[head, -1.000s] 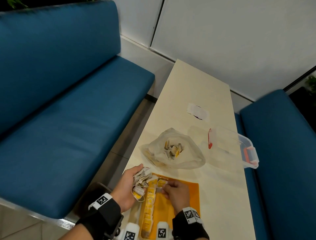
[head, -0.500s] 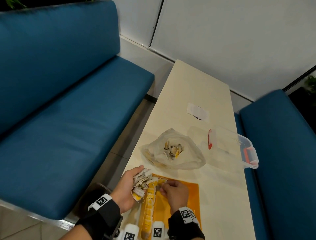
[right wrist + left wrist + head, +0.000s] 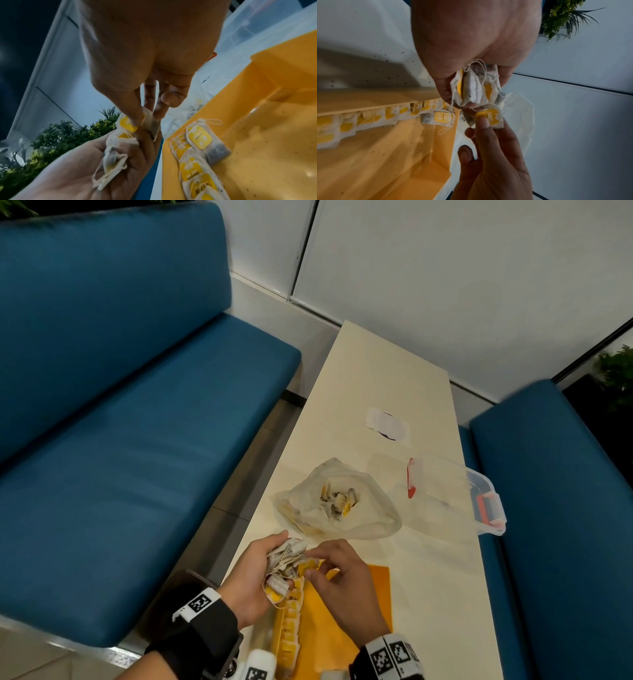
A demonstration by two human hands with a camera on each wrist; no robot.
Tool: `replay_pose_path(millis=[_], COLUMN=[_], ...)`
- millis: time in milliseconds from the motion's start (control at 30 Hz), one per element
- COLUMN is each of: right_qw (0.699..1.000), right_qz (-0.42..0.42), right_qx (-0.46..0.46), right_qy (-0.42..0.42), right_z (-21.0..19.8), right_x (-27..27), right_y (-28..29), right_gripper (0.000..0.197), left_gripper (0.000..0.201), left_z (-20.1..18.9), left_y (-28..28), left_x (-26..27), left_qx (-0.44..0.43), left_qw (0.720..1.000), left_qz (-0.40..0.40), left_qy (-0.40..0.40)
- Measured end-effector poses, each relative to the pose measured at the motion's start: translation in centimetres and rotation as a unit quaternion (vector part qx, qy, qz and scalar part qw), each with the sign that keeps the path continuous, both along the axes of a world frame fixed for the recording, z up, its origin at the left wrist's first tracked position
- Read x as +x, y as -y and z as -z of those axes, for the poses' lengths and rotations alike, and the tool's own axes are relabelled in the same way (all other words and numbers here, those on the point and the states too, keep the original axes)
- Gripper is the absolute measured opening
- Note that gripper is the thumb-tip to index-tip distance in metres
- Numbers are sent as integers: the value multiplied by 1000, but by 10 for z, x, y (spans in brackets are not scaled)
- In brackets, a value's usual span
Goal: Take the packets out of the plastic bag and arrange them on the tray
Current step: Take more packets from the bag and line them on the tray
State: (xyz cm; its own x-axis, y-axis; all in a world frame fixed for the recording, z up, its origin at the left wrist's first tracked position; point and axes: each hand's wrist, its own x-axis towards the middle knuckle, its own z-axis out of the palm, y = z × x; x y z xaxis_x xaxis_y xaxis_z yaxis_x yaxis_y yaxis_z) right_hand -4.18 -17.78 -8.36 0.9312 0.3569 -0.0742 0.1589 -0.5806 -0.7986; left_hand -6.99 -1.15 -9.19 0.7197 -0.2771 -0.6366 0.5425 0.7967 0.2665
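Observation:
My left hand (image 3: 255, 573) grips a bunch of white tea-bag packets with yellow tags (image 3: 286, 559), (image 3: 476, 88), (image 3: 113, 152) just left of the orange tray (image 3: 375, 587). My right hand (image 3: 337, 580) pinches one packet (image 3: 489, 117), (image 3: 135, 124) at the edge of that bunch, between thumb and fingers. A row of packets (image 3: 291, 621), (image 3: 368, 119), (image 3: 197, 159) lies along the tray's left side. The clear plastic bag (image 3: 337, 501) lies open on the table beyond the tray, with more packets inside.
A clear plastic box with red latches (image 3: 455, 494) sits right of the bag, overhanging the table's right edge. A white sticker (image 3: 387, 424) lies farther back on the cream table (image 3: 387, 378). Blue benches (image 3: 120, 440) flank both sides.
My right hand has lifted off the tray's packet row and moved up and left to the bunch in my left hand, where it now pinches a packet. The left hand stayed put.

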Motion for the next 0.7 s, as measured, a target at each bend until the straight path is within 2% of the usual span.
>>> replay_pose_path(millis=[133,367,467,600,700], right_qw=[1000,999,995,991,976], right_qz=[-5,-3,30,60,59], right_qx=[12,27,84,61,46], right_qy=[14,17,-53,-100,-207], right_z=[-4,-22,-27,-14,4], right_x=[1,7,13,14,10], right_y=[3,11,24,41,52], right_gripper=[15,22,18,10,7], left_gripper=[34,34,36,37,38], left_z=[10,24,27,29,31], left_y=[-1,-2,-4,-5,-5], left_x=[2,0,-2,-2,-4], left_qx=[-7,6,5,15,20], left_qw=[1000,1000,1000,999,999], left_qz=[5,-6,-14,-31,-39], left_qy=[4,2,5,2,3])
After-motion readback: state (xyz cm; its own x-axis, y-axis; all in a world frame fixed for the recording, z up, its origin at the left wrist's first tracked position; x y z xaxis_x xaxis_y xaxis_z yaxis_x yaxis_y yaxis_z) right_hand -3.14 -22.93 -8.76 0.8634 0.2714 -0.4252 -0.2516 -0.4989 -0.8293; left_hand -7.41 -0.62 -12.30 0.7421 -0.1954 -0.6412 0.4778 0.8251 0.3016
